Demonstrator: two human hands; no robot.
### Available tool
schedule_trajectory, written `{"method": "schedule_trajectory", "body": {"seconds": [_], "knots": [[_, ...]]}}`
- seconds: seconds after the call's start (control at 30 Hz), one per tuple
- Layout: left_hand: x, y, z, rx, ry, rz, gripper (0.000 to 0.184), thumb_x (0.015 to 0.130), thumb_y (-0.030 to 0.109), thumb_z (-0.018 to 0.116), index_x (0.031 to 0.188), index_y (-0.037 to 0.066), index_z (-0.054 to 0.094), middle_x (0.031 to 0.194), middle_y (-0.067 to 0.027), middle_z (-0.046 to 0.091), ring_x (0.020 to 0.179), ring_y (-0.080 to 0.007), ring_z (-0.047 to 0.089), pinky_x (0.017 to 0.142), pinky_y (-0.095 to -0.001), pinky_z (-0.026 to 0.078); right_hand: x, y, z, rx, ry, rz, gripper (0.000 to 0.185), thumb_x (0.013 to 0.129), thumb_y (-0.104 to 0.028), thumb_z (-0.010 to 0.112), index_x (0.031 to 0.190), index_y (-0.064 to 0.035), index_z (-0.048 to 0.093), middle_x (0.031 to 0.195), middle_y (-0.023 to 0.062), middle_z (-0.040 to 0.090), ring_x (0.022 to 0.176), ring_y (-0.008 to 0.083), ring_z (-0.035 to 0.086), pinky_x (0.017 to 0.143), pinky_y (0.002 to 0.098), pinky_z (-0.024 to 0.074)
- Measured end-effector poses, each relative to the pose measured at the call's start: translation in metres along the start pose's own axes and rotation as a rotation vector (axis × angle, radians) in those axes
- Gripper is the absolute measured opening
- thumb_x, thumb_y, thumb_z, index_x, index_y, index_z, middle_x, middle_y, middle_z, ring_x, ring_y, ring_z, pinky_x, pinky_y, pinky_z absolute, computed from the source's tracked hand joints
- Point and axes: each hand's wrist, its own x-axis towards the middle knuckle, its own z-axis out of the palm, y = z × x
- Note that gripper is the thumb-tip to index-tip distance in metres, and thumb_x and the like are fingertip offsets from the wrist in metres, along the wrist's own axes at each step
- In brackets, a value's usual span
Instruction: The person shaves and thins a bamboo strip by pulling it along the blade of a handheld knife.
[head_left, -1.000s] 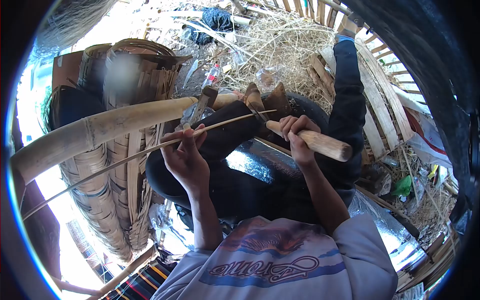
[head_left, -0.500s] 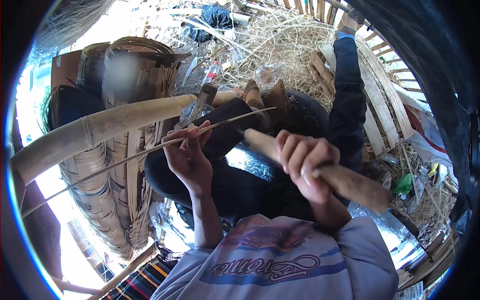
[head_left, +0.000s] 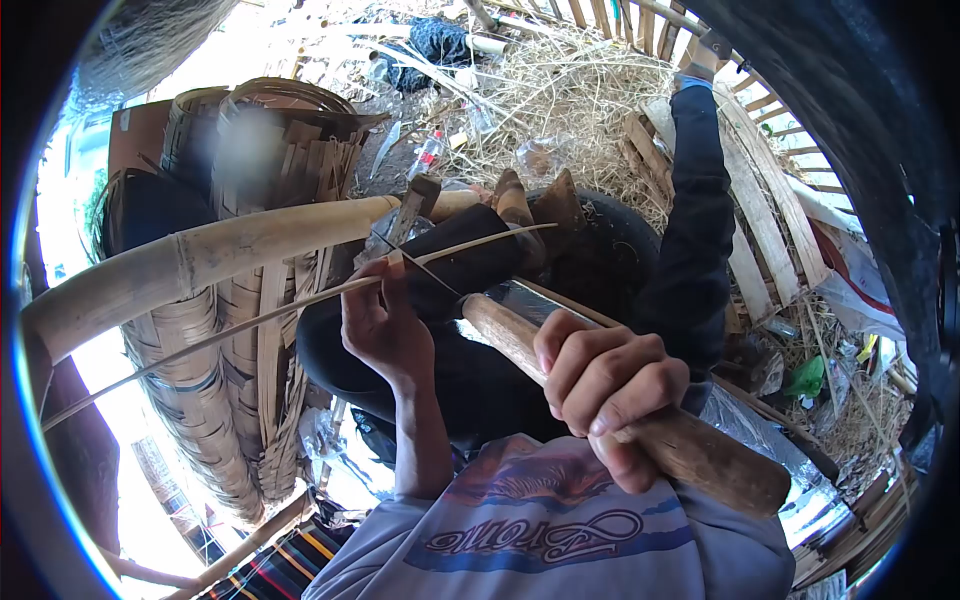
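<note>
Strip (head_left: 480, 242): long, thin and pale; slants from far left of view to a free tip past a dark trouser leg (head_left: 478, 223).
Left hand (head_left: 385, 335): fingers curled in, thumb and fingertips pinched tight on strip; small pale piece at the fingertips, too small to identify.
Right hand (head_left: 615, 380): closed fully round the wooden handle (head_left: 725, 462), fingers folded over, no gap showing.
Handle position: tilted, from near left wrist down across front of the printed shirt (head_left: 560, 515).
Blade (head_left: 432, 272): narrow, dark; crosses strip just beside left fingertips; cannot tell whether touching.
Change over 1 second: right hand lower and closer to shirt, blade shifted from near the free tip to beside left fingertips; left hand and strip almost unmoved.
Meaning for the work: apparently at the near end of a pull along strip, with little room left before the fingers.
Bamboo pole (head_left: 235, 250): thick, curved, beyond left hand.
Woven baskets (head_left: 190, 400): stand at left.
Bottle (head_left: 428, 152): lies on ground near straw (head_left: 590, 90).
</note>
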Motion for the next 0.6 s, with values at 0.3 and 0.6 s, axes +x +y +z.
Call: {"method": "schedule_trajectory", "body": {"seconds": [0.3,0.6], "knots": [[-0.003,-0.007,-0.006,-0.118,-0.022,-0.094,0.012,0.084,-0.003,0.064,0.096,-0.005,0.063,0.095,-0.0108,0.067,0.086,-0.0168,0.066,0.079,-0.0265,0.052,-0.005,0.007,-0.002,-0.004,0.024,-0.043,0.014,0.081,-0.020,0.060,0.084,-0.0115,0.049,0.059,0.0022,0.054,0.053,0.0152,0.052,0.063,0.0380,0.0431],[-0.006,-0.010,-0.005,-0.215,-0.061,0.028,0.022,0.080,-0.012,0.063,0.098,-0.002,0.066,0.098,-0.0123,0.068,0.087,-0.0171,0.066,0.079,-0.0263,0.053,-0.001,0.002,-0.005,-0.012,0.033,-0.080,0.012,0.081,-0.017,0.058,0.083,-0.0105,0.049,0.058,0.0023,0.053,0.050,0.0146,0.050,0.060,0.0368,0.0423]]}}
